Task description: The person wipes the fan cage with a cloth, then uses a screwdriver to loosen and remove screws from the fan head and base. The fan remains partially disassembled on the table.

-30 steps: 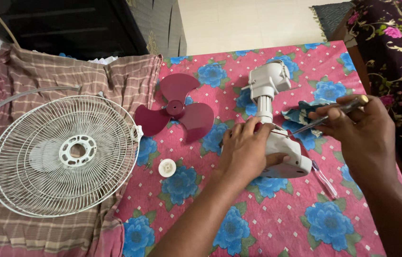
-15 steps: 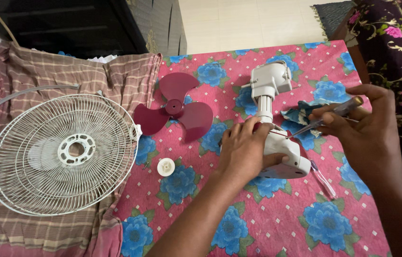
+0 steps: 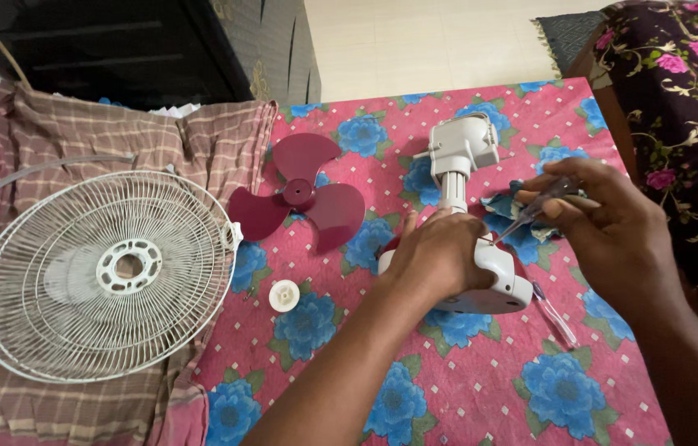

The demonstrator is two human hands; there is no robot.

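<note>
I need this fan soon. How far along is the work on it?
Done: white wire guards, maroon three-blade propeller and white plastic nut lie removed. In hand: left hand steadies white fan body; right hand works a screwdriver. Left: body remains closed.

There were no packages, labels, signs or screens to see on or around the pink flowered cloth (image 3: 448, 388).
</note>
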